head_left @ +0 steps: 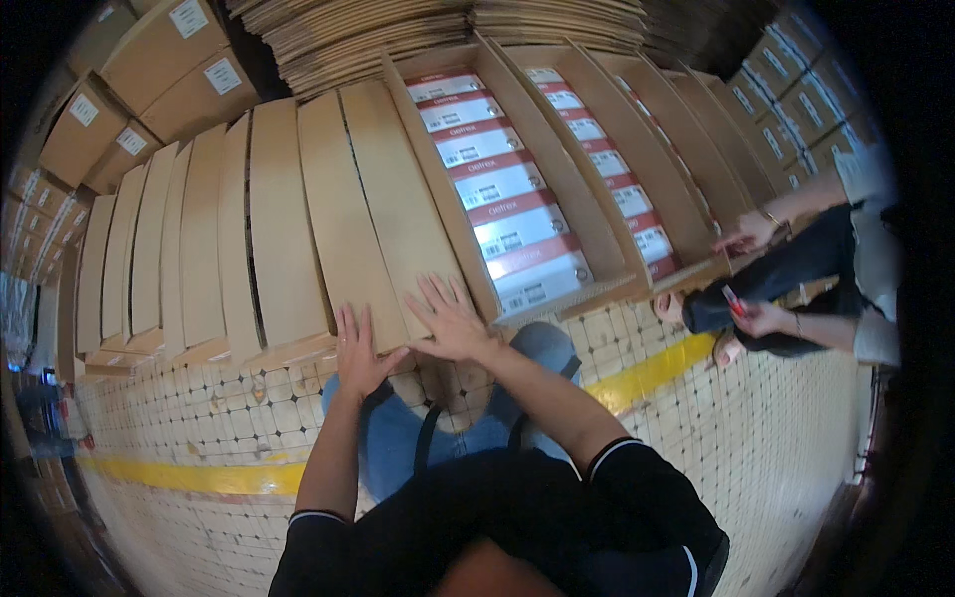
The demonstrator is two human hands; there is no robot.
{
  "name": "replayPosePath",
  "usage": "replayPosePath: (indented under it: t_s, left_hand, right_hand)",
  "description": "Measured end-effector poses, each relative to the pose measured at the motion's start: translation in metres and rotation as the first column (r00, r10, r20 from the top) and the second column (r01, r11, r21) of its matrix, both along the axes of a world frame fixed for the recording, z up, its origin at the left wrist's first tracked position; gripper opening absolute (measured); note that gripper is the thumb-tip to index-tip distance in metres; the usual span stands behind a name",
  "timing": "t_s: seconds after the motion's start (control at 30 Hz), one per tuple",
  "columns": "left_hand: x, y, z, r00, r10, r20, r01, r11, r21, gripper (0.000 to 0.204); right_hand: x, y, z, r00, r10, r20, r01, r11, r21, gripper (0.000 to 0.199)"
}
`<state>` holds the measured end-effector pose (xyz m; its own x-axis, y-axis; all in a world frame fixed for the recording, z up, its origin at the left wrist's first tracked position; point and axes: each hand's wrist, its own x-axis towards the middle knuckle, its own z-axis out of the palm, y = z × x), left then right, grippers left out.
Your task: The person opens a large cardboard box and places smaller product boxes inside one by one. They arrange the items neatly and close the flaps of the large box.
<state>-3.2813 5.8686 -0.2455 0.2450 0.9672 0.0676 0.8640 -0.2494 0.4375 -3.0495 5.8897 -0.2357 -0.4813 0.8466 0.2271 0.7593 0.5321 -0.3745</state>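
Observation:
Both my hands lie on the near end of a long brown carton with its flaps folded down. My left hand point(360, 348) rests with fingers spread on the left flap point(343, 209). Across the right flap point(403, 199) my right hand point(453, 320) is stretched out, its thumb close to the left thumb. The two flaps meet along a dark seam. Just right of my right hand stands an open carton point(607, 286) holding a row of red and white boxes point(510, 204). Neither hand grips anything.
More folded-down cartons point(204, 239) line up to the left. Further open cartons point(686, 139) stand to the right, where a co-worker's hand point(758, 318) holds a small red and white object. Flat cardboard point(348, 45) is stacked behind. Yellow tape point(637, 376) crosses the tiled floor.

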Motion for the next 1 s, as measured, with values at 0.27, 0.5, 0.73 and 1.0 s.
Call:
replayPosePath:
  t_s: [0.27,0.5,0.73,1.0]
  left_hand:
    - [-0.016,-0.003,-0.014,0.981,-0.044,0.187,0.020,0.992,0.124,0.092]
    - [-0.017,-0.027,0.003,0.894,0.298,0.334,-0.297,0.953,-0.057,0.062]
    - [-0.034,-0.021,0.022,0.876,0.392,0.280,-0.363,0.919,-0.153,0.032]
    - [-0.045,0.063,0.121,0.908,0.418,0.028,-0.417,0.894,0.163,0.049]
  right_hand:
    - [0.008,-0.026,0.028,0.964,-0.248,0.090,0.258,0.959,-0.120,0.068]
    - [-0.003,-0.032,0.035,0.908,-0.416,-0.043,0.414,0.909,-0.043,0.060]
    - [0.009,-0.013,0.077,0.916,-0.373,0.144,0.395,0.902,-0.176,0.019]
    - [0.025,0.058,0.167,0.906,-0.423,0.006,0.415,0.890,0.191,0.024]
